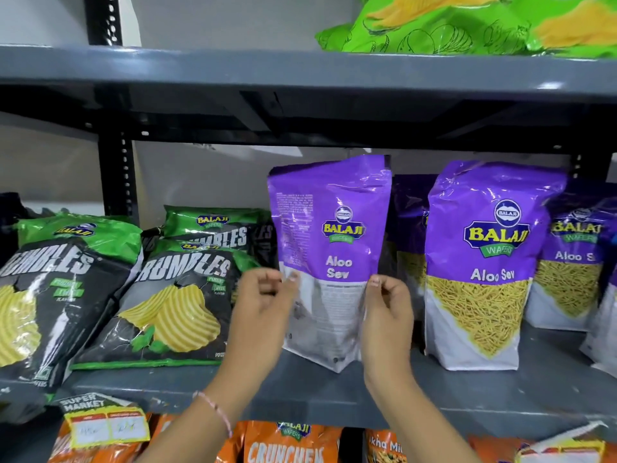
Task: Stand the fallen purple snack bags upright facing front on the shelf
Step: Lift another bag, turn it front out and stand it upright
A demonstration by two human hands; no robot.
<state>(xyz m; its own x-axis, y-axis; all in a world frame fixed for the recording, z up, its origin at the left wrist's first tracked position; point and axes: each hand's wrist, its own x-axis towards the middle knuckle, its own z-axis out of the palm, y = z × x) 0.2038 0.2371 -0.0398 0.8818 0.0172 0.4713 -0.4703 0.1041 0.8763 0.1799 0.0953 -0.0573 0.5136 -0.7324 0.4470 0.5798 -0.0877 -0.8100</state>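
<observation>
The grey shelf (300, 396) carries black-and-green chip bags (160, 295) at the left and 2 front-facing purple bags (484, 262) at the right. Between them, 1 purple snack bag (334, 228) is held nearly upright, its base on the shelf, its printed back apparently turned outward. It is judged light, crinkly and slippery, best taken by its side edges. The left hand (263, 305) and right hand (387, 312) are closed in a pinching grip on those edges.

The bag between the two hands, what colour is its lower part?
White-grey, below the purple top of the held bag; head view.
</observation>
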